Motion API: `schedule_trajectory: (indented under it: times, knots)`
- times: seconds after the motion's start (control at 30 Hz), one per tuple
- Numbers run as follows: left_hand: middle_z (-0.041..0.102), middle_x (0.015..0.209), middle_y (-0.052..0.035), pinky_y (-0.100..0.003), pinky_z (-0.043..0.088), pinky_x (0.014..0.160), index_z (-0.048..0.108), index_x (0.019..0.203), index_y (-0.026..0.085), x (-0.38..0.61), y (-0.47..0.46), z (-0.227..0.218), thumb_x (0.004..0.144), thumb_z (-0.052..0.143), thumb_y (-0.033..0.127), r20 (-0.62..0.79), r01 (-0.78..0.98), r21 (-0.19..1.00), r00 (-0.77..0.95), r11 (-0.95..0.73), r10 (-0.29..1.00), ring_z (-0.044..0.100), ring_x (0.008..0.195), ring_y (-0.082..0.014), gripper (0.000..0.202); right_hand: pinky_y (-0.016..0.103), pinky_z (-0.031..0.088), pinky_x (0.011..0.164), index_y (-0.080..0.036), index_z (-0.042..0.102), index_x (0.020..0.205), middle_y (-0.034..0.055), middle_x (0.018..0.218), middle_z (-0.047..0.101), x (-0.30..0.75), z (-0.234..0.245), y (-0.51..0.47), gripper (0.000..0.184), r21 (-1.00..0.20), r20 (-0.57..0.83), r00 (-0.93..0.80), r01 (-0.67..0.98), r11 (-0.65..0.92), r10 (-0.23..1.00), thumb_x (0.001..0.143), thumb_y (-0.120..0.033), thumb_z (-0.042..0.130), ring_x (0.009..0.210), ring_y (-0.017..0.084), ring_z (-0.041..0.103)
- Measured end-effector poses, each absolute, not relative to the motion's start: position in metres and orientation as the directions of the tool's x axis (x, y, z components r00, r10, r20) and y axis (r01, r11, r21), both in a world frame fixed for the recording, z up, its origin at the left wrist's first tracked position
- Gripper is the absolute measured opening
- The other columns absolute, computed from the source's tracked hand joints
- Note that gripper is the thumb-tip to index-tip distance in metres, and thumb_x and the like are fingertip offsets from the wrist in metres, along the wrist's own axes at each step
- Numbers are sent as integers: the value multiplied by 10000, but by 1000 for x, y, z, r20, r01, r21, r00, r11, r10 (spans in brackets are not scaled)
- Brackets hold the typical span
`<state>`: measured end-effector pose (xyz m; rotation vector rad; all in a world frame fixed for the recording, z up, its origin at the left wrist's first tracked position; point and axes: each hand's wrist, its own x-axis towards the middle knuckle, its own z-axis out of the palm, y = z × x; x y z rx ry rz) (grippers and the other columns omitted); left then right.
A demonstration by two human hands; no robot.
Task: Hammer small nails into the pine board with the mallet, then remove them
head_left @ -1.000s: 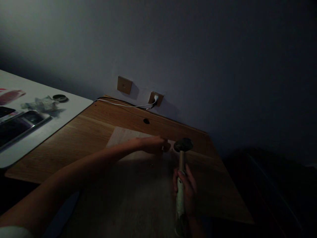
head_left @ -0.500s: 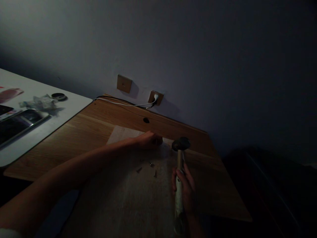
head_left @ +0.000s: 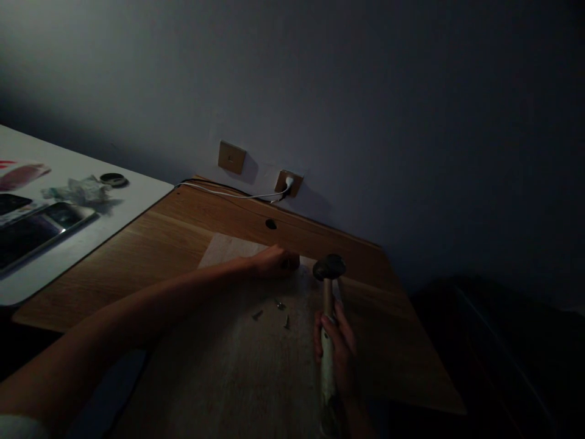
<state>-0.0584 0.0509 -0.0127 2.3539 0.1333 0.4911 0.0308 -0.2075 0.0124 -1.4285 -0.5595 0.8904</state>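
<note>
My right hand [head_left: 339,341] is wrapped round the pale handle of a hammer [head_left: 328,360], whose dark head points away from me, over the right edge of a wooden board [head_left: 247,378]. Close to the board's far edge, my left hand [head_left: 276,261] rests with curled fingers. Anything pinched in those fingers is hidden by the hand and the dim light. Between my left forearm and the hammer lie several small screws or nails [head_left: 286,323], loose on the board.
Under the board stands a wooden desk [head_left: 388,341]. A white table [head_left: 137,198] at left carries a tablet-like device [head_left: 41,231], crumpled clear plastic [head_left: 86,192] and a round dark item [head_left: 114,179]. Cables [head_left: 228,192] run to a wall socket [head_left: 289,183].
The hammer and my right hand have shifted slightly left, nearer my left hand. My left hand stays at almost the same spot on the board.
</note>
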Motion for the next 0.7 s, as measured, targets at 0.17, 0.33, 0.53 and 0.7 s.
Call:
schedule_trajectory:
  times: [0.17,0.33,0.53,0.7]
  knots:
    - [714,906,-35,-200,454,699,713,911,142,-58,51,-13,770,680,70,335,-70,635,923,-769,192,637,765,-125,162,181,330,343,-210,626,1234,-77,640,560,25,23,-202,569,-980,-191,565,-149,-129,803,800,-540,788,401,69,407]
    - [734,887,-12,-204,458,691,674,1168,161,-60,47,-10,795,669,87,281,6,700,917,-714,283,673,765,-136,380,180,329,335,-199,604,1292,-77,657,558,19,20,-196,630,-973,-226,522,-154,-170,823,803,-558,776,397,67,396]
    - [744,930,-25,-225,465,702,596,1298,166,-63,45,-3,790,729,172,232,87,720,905,-689,357,715,829,-184,526,172,329,352,-197,581,1361,-78,665,552,13,12,-190,641,-974,-223,479,-151,-171,849,842,-531,755,411,61,393]
    - [752,1031,-50,-241,488,774,634,1239,162,-63,47,-2,804,741,205,247,62,725,906,-686,343,721,914,-204,449,175,338,347,-188,539,1429,-69,672,578,14,11,-190,749,-964,-263,480,-174,-203,837,812,-545,770,412,65,388]
